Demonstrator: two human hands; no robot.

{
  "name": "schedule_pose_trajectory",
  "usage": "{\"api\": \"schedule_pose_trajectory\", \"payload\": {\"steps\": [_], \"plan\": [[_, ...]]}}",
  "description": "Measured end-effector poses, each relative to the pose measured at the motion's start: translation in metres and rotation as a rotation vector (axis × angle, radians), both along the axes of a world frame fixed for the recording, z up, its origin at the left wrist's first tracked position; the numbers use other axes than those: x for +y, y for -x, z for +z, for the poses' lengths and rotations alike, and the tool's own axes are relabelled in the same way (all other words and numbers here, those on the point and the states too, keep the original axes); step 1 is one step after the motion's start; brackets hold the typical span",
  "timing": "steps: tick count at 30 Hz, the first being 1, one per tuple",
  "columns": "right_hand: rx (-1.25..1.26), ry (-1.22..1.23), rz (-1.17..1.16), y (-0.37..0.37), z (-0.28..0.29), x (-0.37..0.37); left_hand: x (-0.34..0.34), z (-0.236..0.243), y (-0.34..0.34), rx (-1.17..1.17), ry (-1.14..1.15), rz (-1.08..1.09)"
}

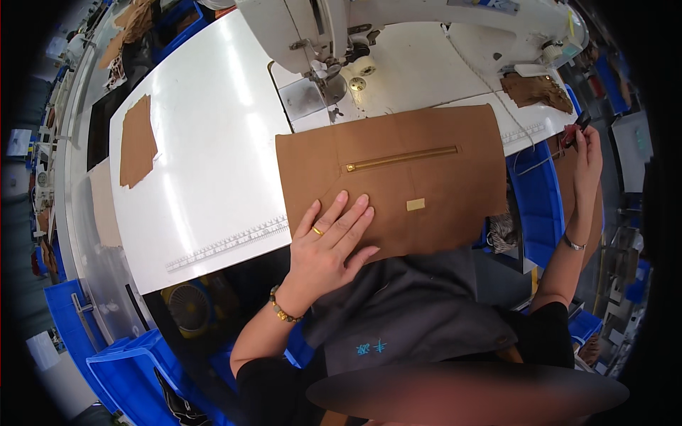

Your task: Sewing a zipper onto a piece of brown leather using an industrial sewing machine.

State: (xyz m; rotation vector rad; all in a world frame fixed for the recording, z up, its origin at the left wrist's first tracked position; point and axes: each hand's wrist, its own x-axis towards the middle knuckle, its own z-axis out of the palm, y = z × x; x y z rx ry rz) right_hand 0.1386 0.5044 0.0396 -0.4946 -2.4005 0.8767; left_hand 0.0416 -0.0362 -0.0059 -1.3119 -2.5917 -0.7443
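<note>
A brown fabric panel (pixel 455 181) lies over the front edge of the white sewing table, partly hanging down toward my lap. Set into it is a gold-toothed zipper (pixel 405 158), and below that sits a small pale yellow label (pixel 415 204). My left hand (pixel 330 241) rests flat on the panel's lower left, fingers spread. Out at the table's right end, my right hand (pixel 588 157) is raised with its fingers pinched on a small black and dark-red object (pixel 571 135), too small to name. The sewing machine (pixel 330 71) stands just beyond the panel, its needle area clear of the fabric.
A brown fabric piece (pixel 138 142) lies on the table's (pixel 206 163) left, and a stack of brown pieces (pixel 536 92) at the right back. A cord (pixel 483 78) runs across the table. Blue bins (pixel 536 199) stand at the right and lower left (pixel 135 369). A ruler strip (pixel 227 243) lines the front edge.
</note>
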Motion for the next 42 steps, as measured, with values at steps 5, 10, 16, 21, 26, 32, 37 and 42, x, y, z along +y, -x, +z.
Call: {"api": "schedule_pose_trajectory", "payload": {"steps": [5, 10, 16, 21, 26, 32, 37, 42], "plan": [[-0.113, 0.092, 0.132, 0.058, 0.022, -0.122, 0.004, -0.015, 0.0, 0.148, -0.053, 0.052], [-0.118, -0.39, 0.664, 0.133, -0.002, -0.226, 0.007, -0.016, 0.002, 0.184, -0.099, 0.059], [0.054, -0.732, 0.951, 0.182, -0.029, -0.275, 0.011, -0.017, 0.001, 0.191, -0.124, 0.084], [0.073, -0.672, 0.974, 0.194, -0.03, -0.269, 0.008, -0.023, -0.001, 0.196, -0.119, 0.083], [0.075, -0.761, 0.963, 0.219, -0.023, -0.259, 0.008, -0.025, -0.002, 0.208, -0.126, 0.084], [0.059, -0.748, 0.906, 0.217, -0.029, -0.257, 0.01, -0.021, 0.0, 0.232, -0.128, 0.085], [-0.065, -0.734, 0.597, 0.171, -0.011, -0.151, -0.004, -0.024, -0.002, 0.264, -0.084, 0.127], [0.037, -0.982, 0.413, 0.125, -0.009, -0.091, -0.012, -0.023, -0.001, 0.279, -0.091, 0.143]]}}
